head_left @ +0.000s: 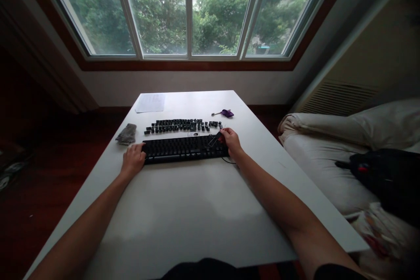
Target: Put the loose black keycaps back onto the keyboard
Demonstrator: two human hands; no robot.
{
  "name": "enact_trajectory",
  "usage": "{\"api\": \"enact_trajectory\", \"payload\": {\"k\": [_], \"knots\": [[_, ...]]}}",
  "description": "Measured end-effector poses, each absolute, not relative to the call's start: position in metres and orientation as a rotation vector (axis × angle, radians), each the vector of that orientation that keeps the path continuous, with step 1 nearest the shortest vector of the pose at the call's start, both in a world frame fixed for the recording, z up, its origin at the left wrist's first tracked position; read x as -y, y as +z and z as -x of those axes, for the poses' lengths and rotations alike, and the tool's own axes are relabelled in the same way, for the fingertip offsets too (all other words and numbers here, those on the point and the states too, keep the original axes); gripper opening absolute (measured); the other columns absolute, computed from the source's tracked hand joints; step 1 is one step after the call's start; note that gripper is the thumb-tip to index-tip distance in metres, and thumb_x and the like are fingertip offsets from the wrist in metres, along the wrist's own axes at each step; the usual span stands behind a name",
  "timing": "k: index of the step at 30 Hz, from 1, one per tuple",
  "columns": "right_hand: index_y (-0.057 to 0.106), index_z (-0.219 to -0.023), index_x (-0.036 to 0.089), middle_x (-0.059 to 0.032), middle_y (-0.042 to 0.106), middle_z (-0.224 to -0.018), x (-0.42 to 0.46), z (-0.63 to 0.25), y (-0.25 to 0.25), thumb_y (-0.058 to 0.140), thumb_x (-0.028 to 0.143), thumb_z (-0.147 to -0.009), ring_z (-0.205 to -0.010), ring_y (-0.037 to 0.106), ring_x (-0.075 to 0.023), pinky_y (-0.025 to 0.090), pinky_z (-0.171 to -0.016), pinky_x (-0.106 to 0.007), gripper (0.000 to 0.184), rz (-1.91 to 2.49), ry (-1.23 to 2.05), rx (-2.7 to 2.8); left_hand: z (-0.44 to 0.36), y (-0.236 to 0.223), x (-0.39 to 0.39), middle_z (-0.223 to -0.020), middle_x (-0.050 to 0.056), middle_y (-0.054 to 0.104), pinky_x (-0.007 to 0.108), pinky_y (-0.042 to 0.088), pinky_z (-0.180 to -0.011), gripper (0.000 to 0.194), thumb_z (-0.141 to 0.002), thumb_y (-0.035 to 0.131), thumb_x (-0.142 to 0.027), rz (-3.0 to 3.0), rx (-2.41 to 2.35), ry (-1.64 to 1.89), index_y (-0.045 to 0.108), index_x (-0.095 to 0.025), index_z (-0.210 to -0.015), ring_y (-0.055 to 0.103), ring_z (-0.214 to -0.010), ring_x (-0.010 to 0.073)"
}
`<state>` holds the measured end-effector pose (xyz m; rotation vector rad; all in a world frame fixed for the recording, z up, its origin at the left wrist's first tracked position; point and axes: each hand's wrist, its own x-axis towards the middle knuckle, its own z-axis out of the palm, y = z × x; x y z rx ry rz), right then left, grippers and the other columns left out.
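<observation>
You sit at a white bench [177, 210] before a wide window [157, 17], both bare forearms stretched over the surface toward a black keyboard [173, 149]. The keyboard lies flat across the middle of the bench, its long side facing you, with a dark cable [228, 161] curving out near its right end. Your left hand [133, 159] touches the keyboard's left end, fingers curled at the edge; whether it clamps there or merely rests, one cannot tell. Your right hand [230, 141], at the opposite end, pinches a wire tool [218, 135] by its dark grip, thumb and fingers together on it, while the thin metal loops point left over the keys. Just beyond the keyboard, loose black keycaps [173, 126] stand in uneven rows, spread along much of its length. A crumpled gray cloth [127, 134] sits just past your left hand, near the bench's left edge. Farther back lie a sheet of paper [150, 103] at the far left corner and, to the right, a purple object [227, 113] with a slim, light-colored stem. Beside the bench on your right, a dark bag [387, 179] rests on pale cushioned seating [315, 175].
</observation>
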<state>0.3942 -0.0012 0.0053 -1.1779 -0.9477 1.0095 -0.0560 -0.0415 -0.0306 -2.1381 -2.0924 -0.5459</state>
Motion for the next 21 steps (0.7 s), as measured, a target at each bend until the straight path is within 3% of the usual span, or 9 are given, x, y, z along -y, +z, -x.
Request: {"api": "enact_trajectory", "payload": {"k": [3,11,16,21], "knots": [[0.058,-0.084,0.020,0.0027,0.061,-0.066,0.000,-0.381,0.008,0.068,0.043,-0.074,-0.054,0.057,-0.0111,0.044,-0.048,-0.022,0.027,1.154,1.017,0.940,0.045,-0.030,0.042,-0.137,0.011,0.054,0.046,0.040,-0.103,0.047,-0.096,0.035,-0.032,2.226,2.066,-0.537,0.050,-0.025,-0.141,0.051,-0.120,0.0300],[0.054,-0.079,0.020,0.0035,0.059,-0.065,-0.007,-0.311,0.020,0.070,0.045,-0.073,-0.052,0.057,-0.0102,0.044,-0.047,-0.021,0.030,1.048,1.117,1.077,0.014,-0.035,0.038,-0.141,0.013,0.052,0.050,0.033,-0.112,0.048,-0.097,0.039,-0.036,2.441,1.875,-0.722,0.050,-0.022,-0.142,0.047,-0.129,0.0302],[0.057,-0.087,0.020,0.0041,0.060,-0.065,-0.014,-0.265,0.025,0.068,0.049,-0.074,-0.052,0.058,-0.0106,0.044,-0.049,-0.021,0.033,1.007,1.204,1.192,0.020,-0.033,0.035,-0.142,0.012,0.052,0.051,0.033,-0.114,0.045,-0.097,0.039,-0.036,2.484,1.871,-0.866,0.056,-0.023,-0.136,0.046,-0.131,0.0299],[0.059,-0.086,0.021,0.0020,0.062,-0.072,-0.012,-0.233,0.008,0.064,0.048,-0.079,-0.057,0.061,-0.0127,0.047,-0.053,-0.025,0.028,0.963,1.182,1.390,0.029,-0.030,0.034,-0.147,0.009,0.047,0.050,0.033,-0.116,0.046,-0.091,0.050,-0.039,2.584,1.808,-0.897,0.057,-0.023,-0.133,0.042,-0.136,0.0301]]}}
